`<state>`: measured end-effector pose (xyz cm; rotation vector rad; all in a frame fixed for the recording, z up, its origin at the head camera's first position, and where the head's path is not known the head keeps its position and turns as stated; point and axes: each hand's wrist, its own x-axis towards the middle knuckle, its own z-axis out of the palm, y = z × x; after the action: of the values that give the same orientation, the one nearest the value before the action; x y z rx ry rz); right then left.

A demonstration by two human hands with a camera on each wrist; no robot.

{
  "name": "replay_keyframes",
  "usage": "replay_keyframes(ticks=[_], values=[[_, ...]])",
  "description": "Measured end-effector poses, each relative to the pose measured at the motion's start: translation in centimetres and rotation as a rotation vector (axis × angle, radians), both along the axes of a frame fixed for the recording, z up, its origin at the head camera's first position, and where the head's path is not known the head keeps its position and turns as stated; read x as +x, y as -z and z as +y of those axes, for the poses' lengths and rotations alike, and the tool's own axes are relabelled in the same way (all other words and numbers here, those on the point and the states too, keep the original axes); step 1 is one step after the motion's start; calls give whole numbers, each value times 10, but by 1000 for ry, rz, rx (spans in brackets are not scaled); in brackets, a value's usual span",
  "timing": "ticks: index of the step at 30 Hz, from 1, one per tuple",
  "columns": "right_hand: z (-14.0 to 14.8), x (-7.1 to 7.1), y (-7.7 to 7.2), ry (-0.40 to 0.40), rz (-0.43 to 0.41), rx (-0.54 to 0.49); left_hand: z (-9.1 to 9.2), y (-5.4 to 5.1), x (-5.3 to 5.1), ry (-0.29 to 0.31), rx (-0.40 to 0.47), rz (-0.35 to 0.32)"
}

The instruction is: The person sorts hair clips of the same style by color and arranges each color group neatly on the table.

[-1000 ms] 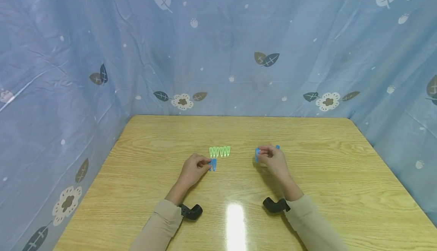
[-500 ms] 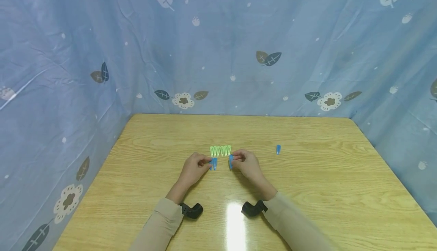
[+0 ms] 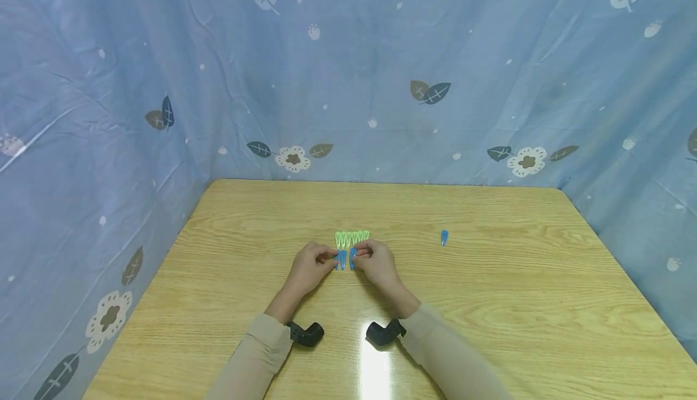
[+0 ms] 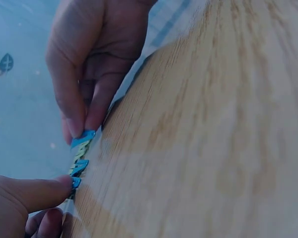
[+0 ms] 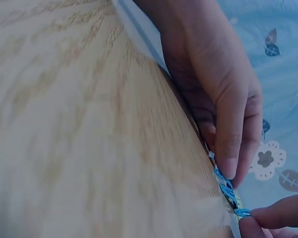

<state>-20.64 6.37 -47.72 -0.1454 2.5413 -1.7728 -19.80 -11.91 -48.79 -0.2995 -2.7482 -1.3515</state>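
In the head view my left hand (image 3: 314, 267) is at the left end of a short blue row, its thumb and fingertips pinching a blue snap hair clip (image 3: 337, 265). A second blue hair clip (image 3: 343, 259) lies directly beside that one on the table. My right hand (image 3: 377, 263) pinches another blue hair clip (image 3: 353, 257) between thumb and fingers, just right of the pair with a small gap. In the left wrist view this clip (image 4: 83, 139) stands under the right fingertips. Behind the blue clips lies a row of several light green hair clips (image 3: 351, 239).
One more blue hair clip (image 3: 444, 238) lies alone on the wooden table (image 3: 523, 291), off to the right. A blue patterned curtain (image 3: 359, 61) hangs behind the table and along its sides. Black camera mounts (image 3: 307, 335) are strapped at both wrists.
My right hand has carried its blue hair clip leftward, from near the lone blue clip to beside the blue pair. My left hand has stayed at the row's left end.
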Motion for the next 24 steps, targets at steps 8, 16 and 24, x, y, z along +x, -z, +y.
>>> replay_keyframes(ticks=[8, 16, 24], values=[[-9, 0, -2, 33, 12, 94, 0, 2, -1, 0, 1, 27], [-15, 1, -6, 30, 46, 175, 0, 2, -1, -3, -9, 27], [-18, 2, -11, 21, 49, 222, 0, 3, -1, 3, -9, 16]])
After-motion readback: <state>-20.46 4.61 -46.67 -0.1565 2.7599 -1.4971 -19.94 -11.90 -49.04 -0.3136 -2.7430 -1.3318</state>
